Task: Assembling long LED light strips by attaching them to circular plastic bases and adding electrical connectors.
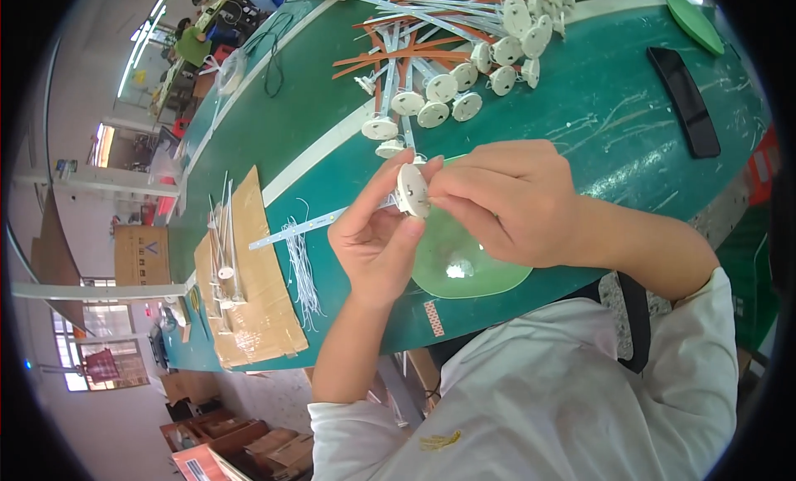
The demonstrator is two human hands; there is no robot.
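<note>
My left hand (371, 253) is closed around a white round disc (412, 191), its thumb and fingers at the rim. From behind this disc a pale LED strip (298, 227) sticks out to the left. My right hand (518, 201) is pinched at the disc's right edge; whatever its fingertips hold is too small or hidden to make out. Below both hands lies a shallow light-green tray (468, 280), partly covered by my right hand. A bundle of thin white wires (303, 274) rests on the green table left of my left hand.
Many similar strips with white discs (433, 87) lie heaped at the far side. At right are a black phone (686, 104) and a green dish (693, 23). Cardboard (269, 303) with several thin strips lies left. Farther off, people sit at benches; open boxes (249, 444) stand below.
</note>
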